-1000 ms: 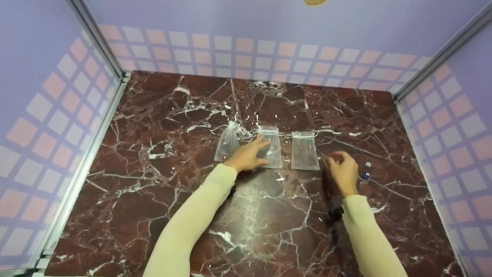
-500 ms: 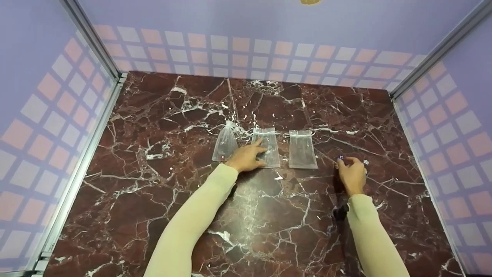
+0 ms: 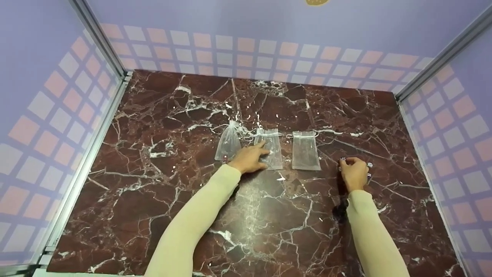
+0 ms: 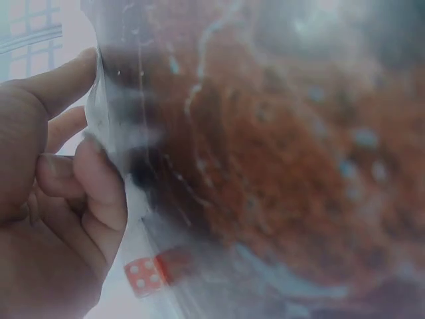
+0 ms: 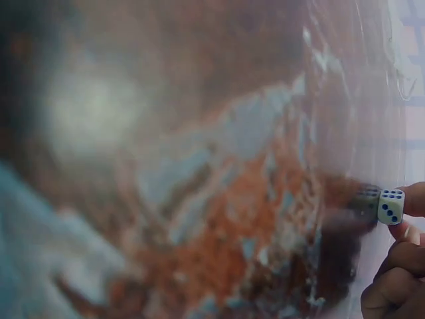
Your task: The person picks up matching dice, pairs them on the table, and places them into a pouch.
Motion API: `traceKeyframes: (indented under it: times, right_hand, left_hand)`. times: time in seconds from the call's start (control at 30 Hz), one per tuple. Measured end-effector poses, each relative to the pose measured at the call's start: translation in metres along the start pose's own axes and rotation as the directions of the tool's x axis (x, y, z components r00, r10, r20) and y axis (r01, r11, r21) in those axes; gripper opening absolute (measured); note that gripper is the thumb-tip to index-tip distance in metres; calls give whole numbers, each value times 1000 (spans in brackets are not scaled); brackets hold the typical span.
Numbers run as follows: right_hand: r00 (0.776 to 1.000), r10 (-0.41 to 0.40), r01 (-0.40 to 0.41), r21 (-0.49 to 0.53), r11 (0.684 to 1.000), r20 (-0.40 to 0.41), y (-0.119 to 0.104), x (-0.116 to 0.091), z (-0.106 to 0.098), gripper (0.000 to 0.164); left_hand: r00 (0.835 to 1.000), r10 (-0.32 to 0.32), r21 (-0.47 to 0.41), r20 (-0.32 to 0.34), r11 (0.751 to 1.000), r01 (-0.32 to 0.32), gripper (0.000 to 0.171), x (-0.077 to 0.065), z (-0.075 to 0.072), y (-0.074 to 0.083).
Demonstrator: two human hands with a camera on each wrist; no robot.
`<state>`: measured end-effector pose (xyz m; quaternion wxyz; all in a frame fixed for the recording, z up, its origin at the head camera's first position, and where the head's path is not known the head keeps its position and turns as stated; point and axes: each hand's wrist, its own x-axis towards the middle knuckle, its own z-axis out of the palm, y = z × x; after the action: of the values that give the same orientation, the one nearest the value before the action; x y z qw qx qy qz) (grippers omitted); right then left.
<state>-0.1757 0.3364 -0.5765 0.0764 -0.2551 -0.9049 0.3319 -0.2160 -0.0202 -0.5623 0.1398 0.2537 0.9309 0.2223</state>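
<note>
My left hand (image 3: 250, 157) rests on the middle drawstring organza bag (image 3: 273, 148), its fingers relaxed over the mesh. Beside it, the left bag (image 3: 228, 142) is gathered at its neck, with a red die (image 3: 225, 157) at its bottom corner; that die (image 4: 143, 277) also appears in the left wrist view. The right bag (image 3: 305, 152) lies flat, apart from both hands. To its right, my right hand (image 3: 354, 173) pinches a die between thumb and finger. In the right wrist view this die (image 5: 391, 207) is white with blue pips, at or just above the tabletop.
Two more dice lie just right of my right hand, a pale one (image 3: 369, 164) and another (image 3: 369, 175) partly hidden by the hand. The glossy dark red marble-patterned table (image 3: 246, 231) is enclosed by walls with a checked band (image 3: 265, 57).
My right hand has moved slightly right, away from the right bag, and now has a die at its fingertips. The left hand stays on the middle bag.
</note>
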Motion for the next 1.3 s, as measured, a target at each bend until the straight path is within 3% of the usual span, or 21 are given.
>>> traceKeyframes:
  times: [0.17,0.3,0.43,0.53,0.73,0.83,0.97,1.07,1.2,1.3]
  right_hand:
    - [994,-91,94,48,994,-64,-1,-3,-1,29]
    - [969,-214,226,97,969,-120,-7,-7,-2,23]
    - [930,-334,358,170,918,-152,-18,-14,-3,16]
    - [893,-429,449,240,861,-136,-29,-24,-2,12]
    - [802,-598,560,332,759,13,-49,-51,10,13]
    - [763,-636,571,342,746,113,-55,-63,20,13]
    - [714,-642,550,344,761,280,-62,-76,33,16]
    - [650,-652,547,354,758,391,-67,-86,44,18]
    - [569,-689,584,370,723,449,-72,-96,57,18]
    - [539,-705,616,355,703,460,-74,-100,64,18]
  left_hand:
    - [1000,-6,8,19,1000,6,61,0,1,1]
    - [1000,-11,-2,17,1000,11,61,0,1,0]
    - [1000,-11,-3,7,1000,11,62,1,1,-2]
    - [1000,-7,-1,4,1000,7,63,1,2,-2]
    - [1000,9,-3,-20,1000,-9,62,0,5,-3]
    - [1000,10,-12,-19,1000,-10,62,0,5,-3]
    - [1000,7,-21,-13,1000,-8,62,0,5,-3]
    - [1000,3,-17,-12,1000,-3,62,0,5,-4]
    - [1000,5,-15,-19,1000,-5,61,0,6,-4]
    - [1000,8,-18,-23,1000,-8,61,0,7,-3]
